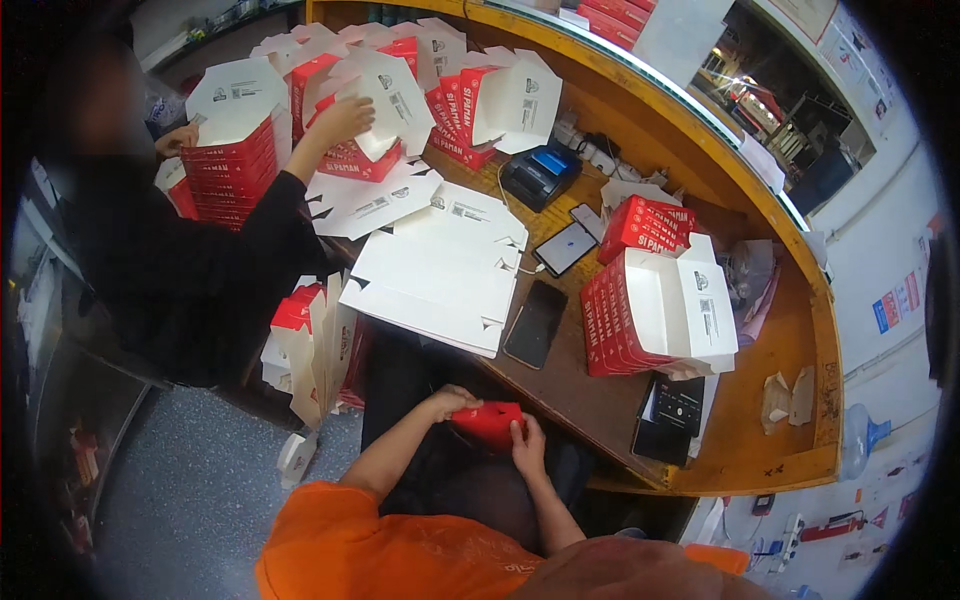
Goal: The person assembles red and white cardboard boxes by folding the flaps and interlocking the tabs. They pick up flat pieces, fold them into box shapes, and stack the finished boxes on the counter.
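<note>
Over my lap, below the desk's front edge, I hold a small red cardboard carton (486, 424) between both hands. My left hand (450, 401) grips its left end, fingers closed around the edge. My right hand (527, 446) pinches the right end, with the thumb on top. The carton's underside is hidden. On the desk just ahead lies a stack of flat, unfolded cartons (440, 275), white side up. To the right, a nested stack of red and white folded boxes (640, 310) stands with its white inside showing, and a smaller red box (650, 225) is behind it.
A co-worker in black sleeves (270, 215) handles boxes at the left, beside a tall stack of open boxes (228, 160). Phones (536, 323) and a black card-printer-like device (540, 177) lie on the desk. A curved wooden rim (800, 340) bounds it. Cartons (318, 350) lean below the desk.
</note>
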Demonstrator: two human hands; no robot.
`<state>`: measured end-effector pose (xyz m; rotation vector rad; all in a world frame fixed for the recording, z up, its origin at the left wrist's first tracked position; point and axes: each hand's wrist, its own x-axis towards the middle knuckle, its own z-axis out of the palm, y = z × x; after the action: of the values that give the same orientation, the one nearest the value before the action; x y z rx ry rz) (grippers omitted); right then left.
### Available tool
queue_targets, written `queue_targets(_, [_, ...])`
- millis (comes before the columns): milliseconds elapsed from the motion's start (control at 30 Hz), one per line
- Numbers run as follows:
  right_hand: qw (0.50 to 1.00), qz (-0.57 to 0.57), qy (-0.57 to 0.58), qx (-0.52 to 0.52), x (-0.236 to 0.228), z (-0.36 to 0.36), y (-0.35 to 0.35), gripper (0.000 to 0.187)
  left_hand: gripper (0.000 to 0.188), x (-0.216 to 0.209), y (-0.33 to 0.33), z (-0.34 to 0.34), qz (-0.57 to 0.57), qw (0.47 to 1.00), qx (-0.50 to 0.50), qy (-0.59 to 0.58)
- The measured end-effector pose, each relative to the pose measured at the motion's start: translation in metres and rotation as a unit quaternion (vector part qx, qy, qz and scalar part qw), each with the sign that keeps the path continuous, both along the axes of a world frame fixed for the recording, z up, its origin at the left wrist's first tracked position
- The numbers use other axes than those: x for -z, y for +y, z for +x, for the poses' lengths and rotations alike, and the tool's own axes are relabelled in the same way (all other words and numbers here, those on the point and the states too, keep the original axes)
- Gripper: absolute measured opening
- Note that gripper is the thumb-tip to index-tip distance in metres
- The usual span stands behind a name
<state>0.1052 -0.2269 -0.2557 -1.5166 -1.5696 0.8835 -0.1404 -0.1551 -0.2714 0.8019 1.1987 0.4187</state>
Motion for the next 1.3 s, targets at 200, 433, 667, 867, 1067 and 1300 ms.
queue_targets(200, [0.952, -0.026, -0.097, -0.287, -0.006, -0.030, -0.022, 0.020, 0.047, 0.083, -0.024, 0.027, 0.162, 0.961, 0.220, 0.032])
queue_targets(433, [0.987, -0.010, -0.132, -0.088, 0.027, -0.027, -0.005, 0.013, 0.043, 0.129, -0.014, 0.025, 0.178, 0.969, 0.101, 0.138])
queue_targets(667, [0.976, -0.083, -0.111, -0.170, 0.052, -0.022, -0.013, 0.014, 0.045, 0.060, -0.039, 0.037, 0.188, 0.960, 0.171, 0.121])
queue_targets(867, [0.972, -0.101, -0.209, -0.046, 0.033, -0.026, -0.007, 0.020, 0.048, 0.095, -0.032, 0.035, 0.240, 0.953, 0.111, 0.147])
queue_targets(1067, [0.973, -0.158, -0.090, -0.145, 0.064, -0.018, -0.009, 0.019, 0.032, 0.068, -0.044, 0.038, 0.380, 0.898, 0.155, 0.158])
queue_targets(1300, [0.977, -0.119, -0.151, -0.092, 0.052, -0.021, -0.008, 0.020, 0.027, 0.034, -0.043, 0.043, 0.347, 0.911, 0.099, 0.201])
